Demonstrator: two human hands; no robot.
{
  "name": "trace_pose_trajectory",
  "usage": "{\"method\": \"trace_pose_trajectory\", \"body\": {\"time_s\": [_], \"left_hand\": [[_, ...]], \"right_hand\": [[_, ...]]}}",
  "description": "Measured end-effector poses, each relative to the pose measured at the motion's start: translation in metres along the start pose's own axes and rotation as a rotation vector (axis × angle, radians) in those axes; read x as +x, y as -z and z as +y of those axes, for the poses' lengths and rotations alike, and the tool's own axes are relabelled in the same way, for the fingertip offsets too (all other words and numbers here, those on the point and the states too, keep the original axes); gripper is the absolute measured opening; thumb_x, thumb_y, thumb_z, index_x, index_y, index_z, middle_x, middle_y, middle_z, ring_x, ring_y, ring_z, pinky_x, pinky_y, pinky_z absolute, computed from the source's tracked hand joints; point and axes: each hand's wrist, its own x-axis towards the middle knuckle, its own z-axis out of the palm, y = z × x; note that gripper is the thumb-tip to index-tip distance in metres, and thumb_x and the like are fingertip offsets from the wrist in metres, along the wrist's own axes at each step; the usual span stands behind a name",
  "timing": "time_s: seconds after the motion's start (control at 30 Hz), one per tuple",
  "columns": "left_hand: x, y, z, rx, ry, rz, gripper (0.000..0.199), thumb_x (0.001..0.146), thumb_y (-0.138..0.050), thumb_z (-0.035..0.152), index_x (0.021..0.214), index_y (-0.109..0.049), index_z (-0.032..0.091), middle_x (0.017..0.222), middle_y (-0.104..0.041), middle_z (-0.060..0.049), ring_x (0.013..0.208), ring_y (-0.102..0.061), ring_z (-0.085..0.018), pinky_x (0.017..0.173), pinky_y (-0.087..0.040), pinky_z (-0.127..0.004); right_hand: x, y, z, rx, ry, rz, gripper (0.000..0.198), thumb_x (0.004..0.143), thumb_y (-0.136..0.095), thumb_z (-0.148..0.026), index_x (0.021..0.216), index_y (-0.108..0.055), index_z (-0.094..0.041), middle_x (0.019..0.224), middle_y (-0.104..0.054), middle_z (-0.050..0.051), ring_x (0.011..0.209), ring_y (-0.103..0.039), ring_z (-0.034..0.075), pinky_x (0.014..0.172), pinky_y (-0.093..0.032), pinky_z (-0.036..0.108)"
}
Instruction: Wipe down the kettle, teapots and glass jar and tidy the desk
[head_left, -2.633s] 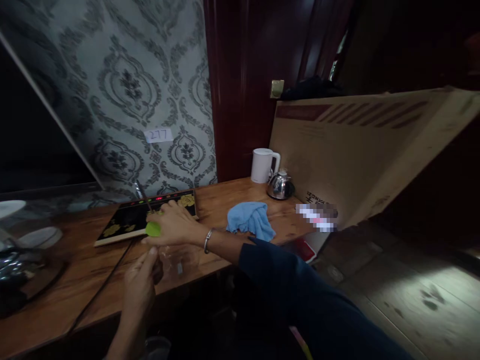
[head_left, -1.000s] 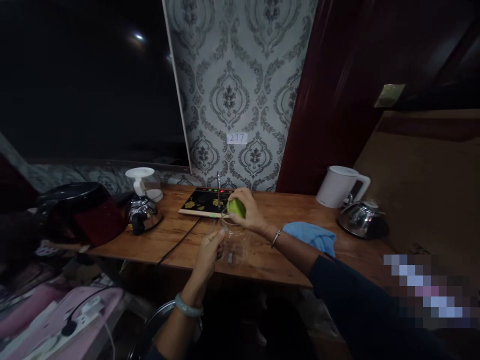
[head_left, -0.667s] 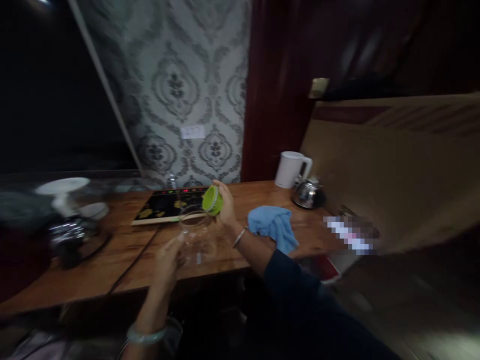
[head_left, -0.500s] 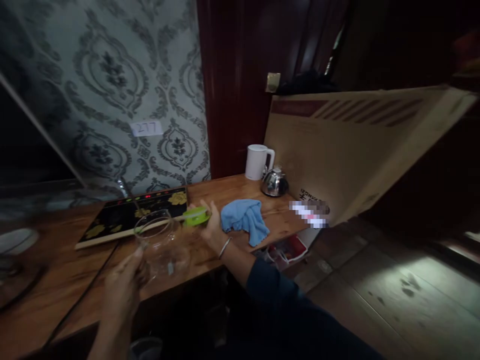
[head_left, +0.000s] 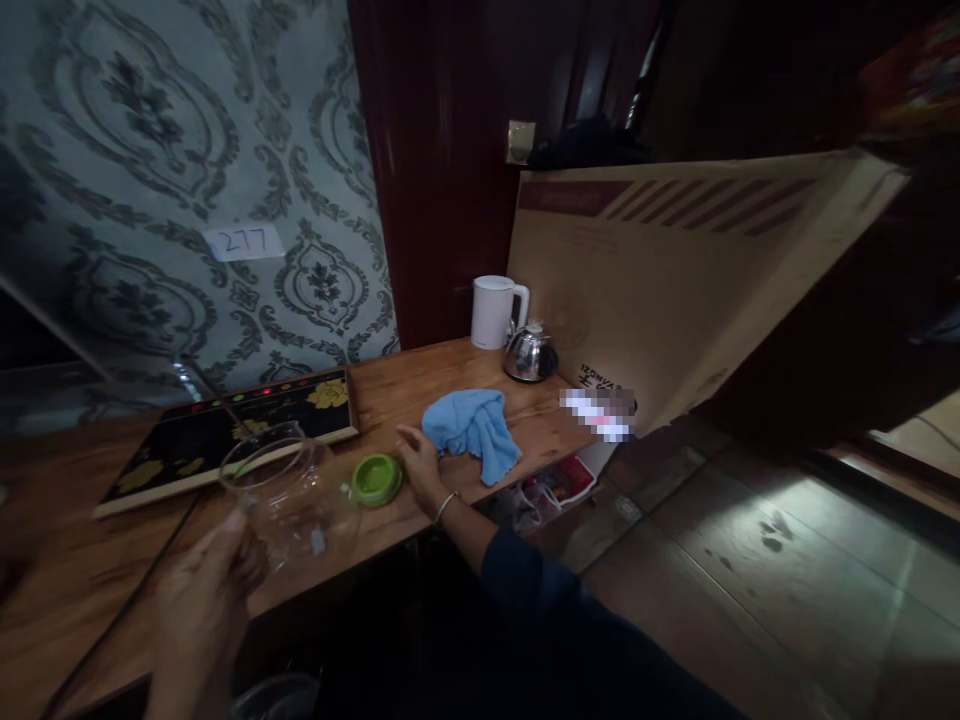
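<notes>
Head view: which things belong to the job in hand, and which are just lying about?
In the job:
glass jug, held by the left hand
green lid, beside the open right hand
perhaps the black panel behind the jug

Lying about, apparently:
blue cloth
white kettle
metal teapot
cardboard box

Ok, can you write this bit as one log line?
left hand: holds glass pitcher | right hand: open, between green lid and blue cloth | green lid: on wooden table
</notes>
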Motion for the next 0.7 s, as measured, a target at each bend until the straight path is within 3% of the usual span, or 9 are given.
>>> {"method": "trace_pose_trajectory", "body": {"time_s": [0.1, 0.17, 0.27, 0.47, 0.7], "left_hand": [[-0.014, -0.01, 0.015, -0.012, 0.032, 0.035, 0.059, 0.065, -0.082, 0.055, 0.051, -0.037, 0.02, 0.044, -0.029, 0.009, 0.039, -0.026, -0.004, 0.038, -0.023, -0.019], [-0.021, -0.016, 0.021, -0.011, 0.033, 0.056, 0.059, 0.063, -0.083, 0.057, 0.052, -0.038, 0.021, 0.045, -0.029, 0.01, 0.039, -0.026, -0.004, 0.039, -0.022, -0.018], [-0.025, -0.018, 0.02, -0.031, 0.048, 0.048, 0.059, 0.065, -0.08, 0.061, 0.054, -0.038, 0.021, 0.046, -0.027, 0.01, 0.039, -0.024, -0.004, 0.04, -0.02, -0.018], [-0.022, -0.016, 0.006, -0.076, 0.021, 0.041, 0.06, 0.067, -0.079, 0.066, 0.057, -0.04, 0.022, 0.049, -0.025, 0.011, 0.04, -0.021, -0.003, 0.04, -0.016, -0.019], [-0.002, -0.025, -0.007, 0.008, -0.116, 0.068, 0.055, 0.078, -0.071, 0.065, 0.06, -0.042, 0.022, 0.054, -0.03, 0.008, 0.047, -0.027, -0.007, 0.045, -0.022, -0.023]], "right_hand": [[-0.013, 0.014, -0.005, -0.179, 0.047, -0.225, 0.054, 0.054, -0.086, -0.028, 0.107, -0.075, -0.026, 0.125, -0.071, 0.005, 0.126, -0.057, 0.028, 0.118, -0.034, 0.044], [-0.024, 0.022, -0.006, -0.643, 0.23, -0.494, 0.077, 0.057, -0.088, -0.035, 0.131, -0.066, -0.025, 0.146, -0.059, 0.011, 0.141, -0.045, 0.032, 0.122, -0.028, 0.049], [-0.035, 0.026, -0.002, -1.023, 0.36, -0.584, 0.087, 0.067, -0.084, -0.038, 0.145, -0.053, -0.018, 0.156, -0.047, 0.019, 0.146, -0.04, 0.035, 0.121, -0.028, 0.053], [-0.038, 0.018, 0.011, -1.134, 0.442, -0.457, 0.065, 0.079, -0.071, -0.034, 0.14, -0.056, -0.016, 0.135, -0.064, 0.017, 0.125, -0.057, 0.032, 0.108, -0.044, 0.048], [-0.043, 0.031, 0.017, -0.909, 0.42, -0.24, 0.062, 0.075, -0.069, -0.042, 0.13, -0.062, -0.014, 0.118, -0.07, 0.017, 0.113, -0.062, 0.035, 0.102, -0.048, 0.053]]}}
